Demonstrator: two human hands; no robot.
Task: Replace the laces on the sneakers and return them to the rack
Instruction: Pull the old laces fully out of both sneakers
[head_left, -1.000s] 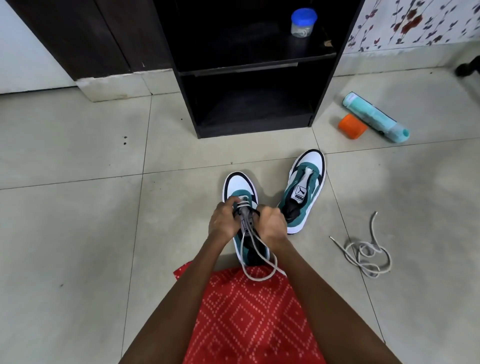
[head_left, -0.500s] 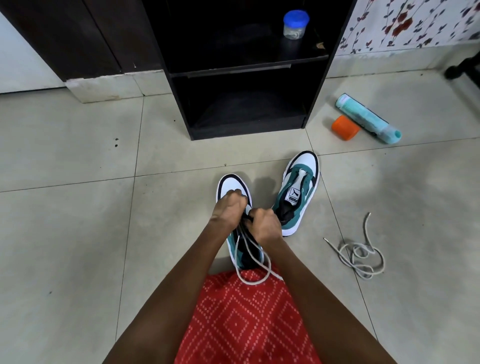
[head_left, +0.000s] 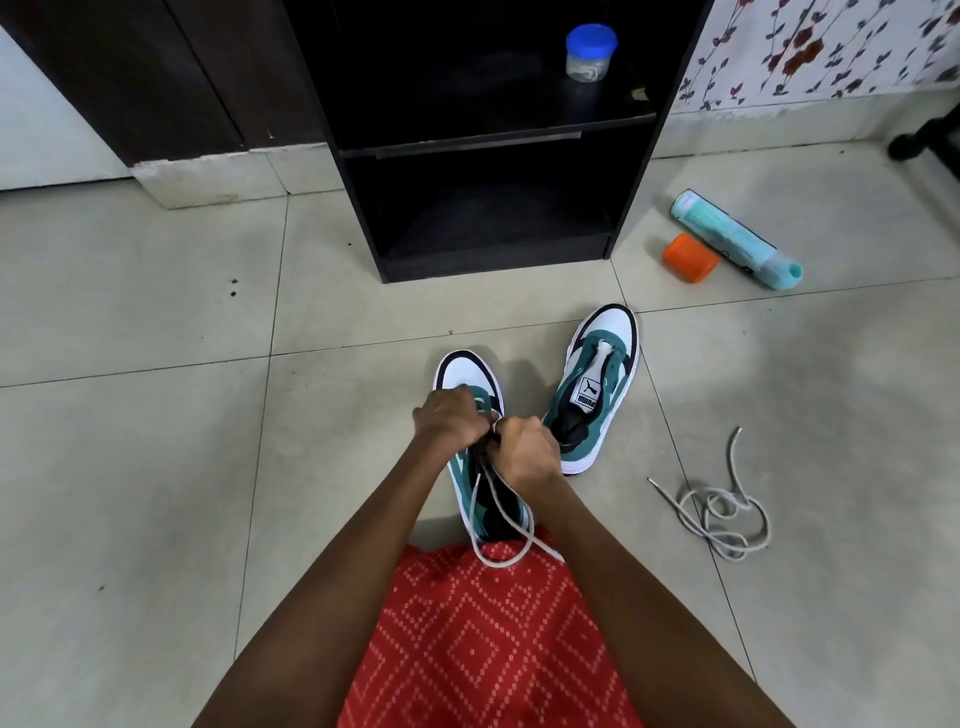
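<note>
The tiled floor (head_left: 156, 467) is carrying everything, and the black rack (head_left: 467, 145) is standing at its far edge against the wall, both shelves facing the person. A red patterned cloth (head_left: 483, 639) is spreading over the floor's near edge between the two forearms. Just beyond it the near sneaker (head_left: 467, 374), teal with a white toe, is lying toe-away toward the rack, and the second sneaker (head_left: 597, 384) is sitting just to its right, unlaced, tongue showing. The left hand (head_left: 449, 421) and right hand (head_left: 527, 452) are meeting over the near sneaker's eyelets, knuckles almost touching. Each grip is closing tight, fingers curled, pinching the white lace (head_left: 498, 561), whose slack is hanging back in a loop onto the red cloth. A teal spray can (head_left: 732, 236) is lying on its side toward the floor's far right corner. A loose grey lace (head_left: 722, 519) is lying coiled on the floor, well to the right of the sneakers. An orange cap (head_left: 690, 258) is resting beside the can. A blue-lidded jar (head_left: 589, 52) is standing on the rack's upper shelf.
</note>
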